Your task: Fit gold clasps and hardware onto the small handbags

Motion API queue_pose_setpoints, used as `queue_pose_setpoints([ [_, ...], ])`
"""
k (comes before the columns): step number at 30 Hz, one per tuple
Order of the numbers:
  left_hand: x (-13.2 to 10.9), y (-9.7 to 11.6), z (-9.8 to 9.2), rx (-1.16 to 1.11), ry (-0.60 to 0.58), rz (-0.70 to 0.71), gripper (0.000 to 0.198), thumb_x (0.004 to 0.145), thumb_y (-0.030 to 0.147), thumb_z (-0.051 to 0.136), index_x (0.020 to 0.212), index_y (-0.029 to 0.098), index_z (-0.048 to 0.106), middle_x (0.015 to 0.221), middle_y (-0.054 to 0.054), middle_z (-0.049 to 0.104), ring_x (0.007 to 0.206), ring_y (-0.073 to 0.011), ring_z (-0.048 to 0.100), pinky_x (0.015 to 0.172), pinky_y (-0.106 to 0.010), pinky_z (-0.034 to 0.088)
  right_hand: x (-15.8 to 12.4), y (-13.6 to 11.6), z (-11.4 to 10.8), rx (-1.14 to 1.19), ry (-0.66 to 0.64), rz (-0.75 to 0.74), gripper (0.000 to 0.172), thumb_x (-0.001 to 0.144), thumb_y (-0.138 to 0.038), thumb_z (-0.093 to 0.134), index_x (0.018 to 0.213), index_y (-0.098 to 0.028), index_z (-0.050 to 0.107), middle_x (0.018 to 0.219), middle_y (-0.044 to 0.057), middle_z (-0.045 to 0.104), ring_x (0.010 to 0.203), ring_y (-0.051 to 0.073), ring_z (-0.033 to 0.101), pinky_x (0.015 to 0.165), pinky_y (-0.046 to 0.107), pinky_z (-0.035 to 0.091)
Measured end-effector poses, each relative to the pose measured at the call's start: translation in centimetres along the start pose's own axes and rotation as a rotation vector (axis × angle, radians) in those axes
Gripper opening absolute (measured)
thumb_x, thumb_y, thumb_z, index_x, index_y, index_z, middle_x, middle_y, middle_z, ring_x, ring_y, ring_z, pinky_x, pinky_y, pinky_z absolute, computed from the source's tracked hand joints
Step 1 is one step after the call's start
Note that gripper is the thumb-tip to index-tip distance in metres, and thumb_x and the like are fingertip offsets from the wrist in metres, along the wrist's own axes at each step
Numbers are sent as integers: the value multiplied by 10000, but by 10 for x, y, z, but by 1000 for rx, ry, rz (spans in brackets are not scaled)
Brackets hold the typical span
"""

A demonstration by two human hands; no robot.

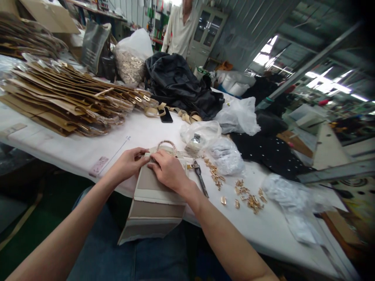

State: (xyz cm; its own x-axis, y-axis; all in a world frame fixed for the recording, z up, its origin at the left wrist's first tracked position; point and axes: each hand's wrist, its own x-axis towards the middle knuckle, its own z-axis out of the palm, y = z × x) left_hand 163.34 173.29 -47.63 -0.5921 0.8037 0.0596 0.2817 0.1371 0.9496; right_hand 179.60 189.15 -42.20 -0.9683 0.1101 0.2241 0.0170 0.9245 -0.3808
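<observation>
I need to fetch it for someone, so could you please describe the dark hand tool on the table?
On the white table, find the beige bag at the near edge. The tool lies just right of it, beside the right hand. It is the only slim, dark piece there; the bits further right are small and gold.

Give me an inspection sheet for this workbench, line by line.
Surface: white table, crowded along its far side and its right.
Job's things: beige handbag with a hoop handle, hanging half over the table's near edge; dark hand tool and scattered gold fittings to its right.
Clutter: stack of tan bag panels at left, black fabric heap, phone, plastic bags.
Hands: left hand pinches the handbag's top edge; right hand rests on its front.
Cables: nothing seen.
Surroundings: person in a white shirt beyond the table; grey cabinet behind.
</observation>
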Motion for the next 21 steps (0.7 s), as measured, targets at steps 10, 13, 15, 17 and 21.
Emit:
queue_pose_setpoints([
  [10,10,-4,-7,59,-11,-3,490,920,439,770,1322,169,843,1147,-120,879,998,-289,810,944,-416,619,-1,-8,27,-117,61,60,182,1168,-266,606,1316,-193,684,1261,149,727,1137,314,692,962,436,571],
  [13,10,-2,-10,70,-32,25,436,908,397,762,1268,173,867,1138,-105,892,958,-281,809,926,-410,625,0,-8,28,-101,59,57,166,1165,-269,605,1287,-203,695,1249,138,734,1138,312,693,953,430,568],
  [15,9,0,-12,49,-44,38,399,909,387,761,1228,180,882,1168,-100,898,995,-297,816,958,-427,633,1,-7,26,-81,54,41,159,1170,-277,597,1271,-217,704,1244,129,739,1143,306,694,954,420,565],
  [17,7,2,-14,16,-43,38,378,903,392,767,1194,189,895,1195,-98,899,1031,-314,820,980,-444,641,1,-6,24,-56,55,23,158,1175,-280,591,1261,-226,712,1236,120,741,1145,298,695,965,413,562],
  [21,5,2,-14,-32,-31,14,404,888,406,788,1206,183,897,1199,-102,897,1032,-313,817,950,-438,647,1,-5,24,-25,70,12,149,1170,-273,603,1252,-225,718,1233,114,743,1152,291,698,974,407,560],
])
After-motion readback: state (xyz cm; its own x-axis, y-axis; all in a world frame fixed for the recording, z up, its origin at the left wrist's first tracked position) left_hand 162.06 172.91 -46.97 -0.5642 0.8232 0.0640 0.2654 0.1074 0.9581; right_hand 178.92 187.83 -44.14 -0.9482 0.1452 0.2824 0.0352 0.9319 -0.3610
